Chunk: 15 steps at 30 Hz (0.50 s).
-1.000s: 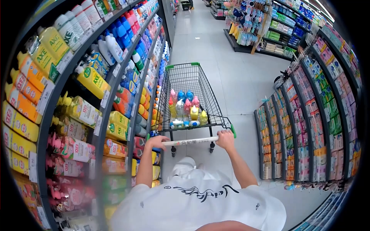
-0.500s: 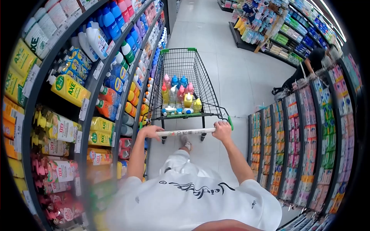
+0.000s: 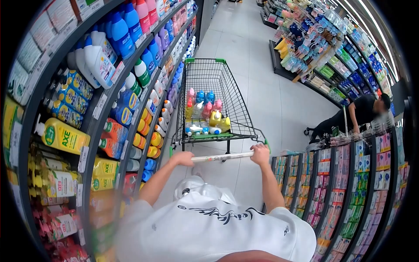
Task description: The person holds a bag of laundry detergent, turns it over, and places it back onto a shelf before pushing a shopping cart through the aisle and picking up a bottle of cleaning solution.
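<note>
A black wire shopping cart (image 3: 205,61) with green trim stands in front of me, its long pale handle (image 3: 222,157) running crosswise. My left hand (image 3: 182,158) is closed on the handle's left end. At the right end, my right hand (image 3: 260,153) is wrapped round the same bar. Several plastic bottles stand or lie close together at the near end of the basket, among them a pink bottle (image 3: 191,93), a blue bottle (image 3: 210,97) and a yellow bottle (image 3: 215,118). The fingers' undersides are hidden.
Tall shelves of cleaning products line the left, including a yellow AXE bottle (image 3: 65,136). Shelves of small packets (image 3: 323,183) stand close on the right. Beyond them a person in dark clothes (image 3: 364,111) leans over. A hanging-goods display (image 3: 301,48) stands farther ahead by the tiled aisle (image 3: 262,78).
The cart and I have moved forward along the aisle, so the shelves slide back past me. My left hand, looser before, has closed on the handle. The other person shows more fully.
</note>
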Each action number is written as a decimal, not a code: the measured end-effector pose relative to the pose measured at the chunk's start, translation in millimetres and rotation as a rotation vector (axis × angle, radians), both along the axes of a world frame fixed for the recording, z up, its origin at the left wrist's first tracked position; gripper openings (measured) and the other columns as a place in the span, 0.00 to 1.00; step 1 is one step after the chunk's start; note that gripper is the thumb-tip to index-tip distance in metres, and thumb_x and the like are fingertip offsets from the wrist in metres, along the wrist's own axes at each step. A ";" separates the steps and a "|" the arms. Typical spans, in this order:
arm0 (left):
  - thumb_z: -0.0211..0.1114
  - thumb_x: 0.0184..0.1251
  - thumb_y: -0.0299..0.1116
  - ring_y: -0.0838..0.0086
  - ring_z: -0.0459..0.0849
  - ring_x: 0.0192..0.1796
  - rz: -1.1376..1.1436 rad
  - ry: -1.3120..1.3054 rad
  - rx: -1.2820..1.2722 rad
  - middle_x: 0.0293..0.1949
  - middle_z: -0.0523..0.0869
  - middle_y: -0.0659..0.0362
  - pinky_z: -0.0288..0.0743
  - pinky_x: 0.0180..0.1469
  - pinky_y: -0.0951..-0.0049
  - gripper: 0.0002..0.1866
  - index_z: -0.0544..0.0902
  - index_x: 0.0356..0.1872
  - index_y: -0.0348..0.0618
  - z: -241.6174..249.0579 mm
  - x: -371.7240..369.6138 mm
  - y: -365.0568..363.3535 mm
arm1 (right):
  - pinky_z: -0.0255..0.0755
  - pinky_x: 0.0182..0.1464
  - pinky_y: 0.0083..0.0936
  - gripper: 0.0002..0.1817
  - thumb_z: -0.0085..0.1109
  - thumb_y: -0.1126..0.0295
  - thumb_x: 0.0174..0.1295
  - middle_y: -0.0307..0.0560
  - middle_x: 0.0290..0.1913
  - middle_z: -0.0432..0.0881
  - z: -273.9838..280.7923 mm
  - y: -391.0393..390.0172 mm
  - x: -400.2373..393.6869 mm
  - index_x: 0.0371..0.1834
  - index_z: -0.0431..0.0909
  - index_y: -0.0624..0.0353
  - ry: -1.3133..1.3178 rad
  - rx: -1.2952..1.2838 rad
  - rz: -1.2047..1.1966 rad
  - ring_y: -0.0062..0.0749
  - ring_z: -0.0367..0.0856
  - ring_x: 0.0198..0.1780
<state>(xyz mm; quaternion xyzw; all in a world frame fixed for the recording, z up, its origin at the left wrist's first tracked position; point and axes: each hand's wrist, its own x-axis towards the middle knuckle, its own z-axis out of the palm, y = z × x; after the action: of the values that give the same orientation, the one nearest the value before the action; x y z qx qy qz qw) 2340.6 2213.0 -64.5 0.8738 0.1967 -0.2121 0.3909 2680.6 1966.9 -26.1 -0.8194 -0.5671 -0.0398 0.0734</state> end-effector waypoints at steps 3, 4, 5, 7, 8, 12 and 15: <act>0.62 0.47 0.39 0.64 0.86 0.33 0.069 0.193 -0.168 0.30 0.87 0.50 0.79 0.34 0.64 0.14 0.85 0.31 0.40 -1.8 57.2 0.1 | 0.61 0.61 0.40 0.17 0.59 0.74 0.36 0.45 0.43 0.79 0.4 20.3 52.0 0.34 0.83 0.45 -0.051 0.017 -0.043 0.43 0.71 0.55; 0.62 0.47 0.39 0.62 0.86 0.34 0.113 0.171 -0.187 0.30 0.87 0.50 0.79 0.34 0.62 0.14 0.85 0.29 0.39 1.4 75.2 -2.4 | 0.59 0.63 0.45 0.27 0.59 0.75 0.38 0.53 0.51 0.75 -7.1 23.4 66.1 0.49 0.78 0.49 -0.127 0.026 -0.140 0.50 0.67 0.59; 0.63 0.47 0.39 0.59 0.87 0.34 0.161 0.148 -0.204 0.29 0.87 0.50 0.79 0.35 0.60 0.13 0.85 0.28 0.38 8.0 91.3 -6.1 | 0.57 0.64 0.46 0.31 0.60 0.75 0.39 0.57 0.54 0.73 -9.1 26.9 69.6 0.54 0.74 0.51 -0.116 0.093 -0.278 0.53 0.66 0.61; 0.64 0.49 0.39 0.55 0.86 0.39 0.211 -0.089 0.000 0.32 0.86 0.49 0.79 0.40 0.58 0.15 0.84 0.34 0.38 22.8 120.4 -19.2 | 0.55 0.67 0.48 0.39 0.61 0.75 0.42 0.63 0.60 0.68 -9.3 43.1 69.7 0.65 0.65 0.56 -0.101 0.239 -0.542 0.59 0.63 0.64; 0.65 0.50 0.38 0.56 0.84 0.43 0.229 -0.224 0.012 0.36 0.85 0.49 0.77 0.45 0.58 0.17 0.82 0.40 0.39 25.1 135.3 -29.1 | 0.54 0.67 0.48 0.42 0.65 0.71 0.47 0.65 0.62 0.67 -8.3 42.3 62.7 0.68 0.57 0.66 -0.058 0.263 -0.567 0.60 0.60 0.65; 0.66 0.52 0.36 0.57 0.78 0.54 0.355 -0.635 -0.141 0.50 0.78 0.50 0.72 0.56 0.60 0.26 0.73 0.55 0.41 36.1 193.0 -45.9 | 0.69 0.56 0.39 0.35 0.63 0.62 0.59 0.60 0.49 0.77 -54.8 51.2 12.5 0.65 0.61 0.68 0.790 0.357 -0.589 0.45 0.77 0.53; 0.67 0.51 0.33 0.59 0.78 0.55 0.458 -1.014 0.180 0.56 0.74 0.52 0.71 0.57 0.61 0.27 0.72 0.54 0.39 64.2 228.7 -43.8 | 0.78 0.38 0.28 0.24 0.49 0.57 0.70 0.51 0.42 0.82 -77.1 57.1 -28.2 0.61 0.67 0.63 1.258 0.253 -0.605 0.31 0.82 0.36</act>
<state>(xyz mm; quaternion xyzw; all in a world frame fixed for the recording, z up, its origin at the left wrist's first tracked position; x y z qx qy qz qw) 2569.4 2169.2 -0.4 0.8314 0.1861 0.3420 0.3965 2652.3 2024.0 -103.2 -0.7936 -0.1555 0.3569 0.4675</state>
